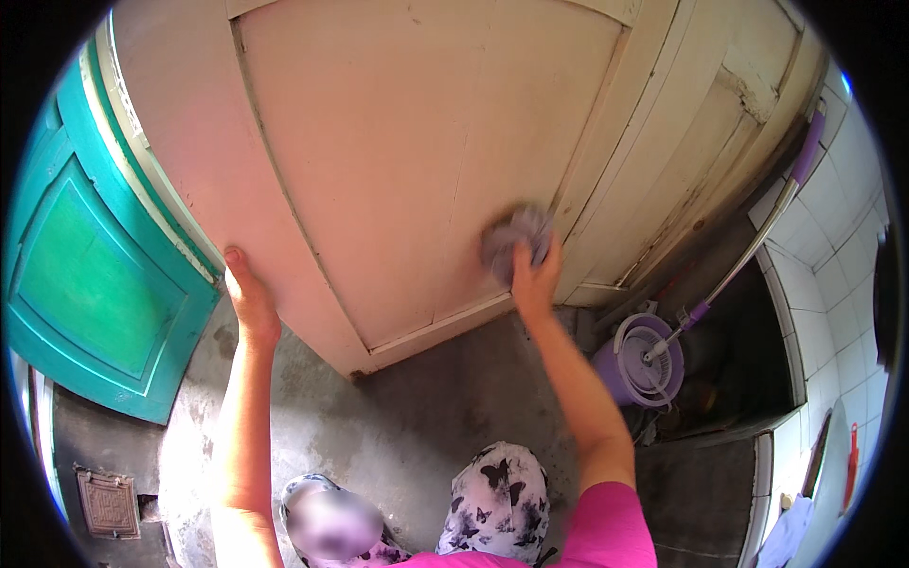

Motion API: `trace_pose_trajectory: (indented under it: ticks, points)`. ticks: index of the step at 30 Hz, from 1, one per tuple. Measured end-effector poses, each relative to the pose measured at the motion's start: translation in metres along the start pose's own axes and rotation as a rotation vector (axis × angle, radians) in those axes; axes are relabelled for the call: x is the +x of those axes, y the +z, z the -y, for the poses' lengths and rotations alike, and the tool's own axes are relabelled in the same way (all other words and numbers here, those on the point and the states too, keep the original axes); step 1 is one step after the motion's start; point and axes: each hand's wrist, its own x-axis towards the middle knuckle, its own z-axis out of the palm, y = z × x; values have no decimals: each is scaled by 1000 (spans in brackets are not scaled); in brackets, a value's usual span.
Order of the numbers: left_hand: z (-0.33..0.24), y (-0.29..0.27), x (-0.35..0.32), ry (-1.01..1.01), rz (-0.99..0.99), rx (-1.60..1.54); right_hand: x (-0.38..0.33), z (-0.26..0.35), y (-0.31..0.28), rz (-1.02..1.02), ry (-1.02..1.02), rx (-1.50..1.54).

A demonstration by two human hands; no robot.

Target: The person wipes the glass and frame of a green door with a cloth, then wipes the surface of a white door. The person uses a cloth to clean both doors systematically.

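Observation:
In front of me stands a cream wooden door (407, 133) with a large sunken panel. My right hand (538, 275) presses a bunched grey cloth (511, 237) against the lower right of that panel, its fingers closed round the cloth, which is slightly blurred. At the door's left edge is my left hand (251, 298), its thumb lying on the front face. The other fingers of that hand are hidden behind the edge, so their grip is only partly visible.
A green door (95, 284) stands at the left. To the right, a purple mop bucket (630, 364) holds a mop (772, 222) leaning on the white tiled wall (814, 275). Grey concrete floor (407, 407) lies below, with a small metal cover (107, 504) at lower left.

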Motion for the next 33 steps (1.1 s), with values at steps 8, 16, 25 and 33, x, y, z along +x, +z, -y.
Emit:
trace_pose_trajectory:
  ticks: [8, 16, 25, 33]
  points:
    - [-9, 2, 0, 7, 57, 29, 215, 166, 2, -243, -919, -102]
    - [-12, 4, -10, -27, -32, 39, 57, -17, 40, -78, -605, -241]
    - [-8, 4, -13, 41, -31, 34, -139, -182, 31, 288, 373, -300]
    - [-6, 1, -12, 42, -36, 45, -26, -25, 46, -133, 207, 15]
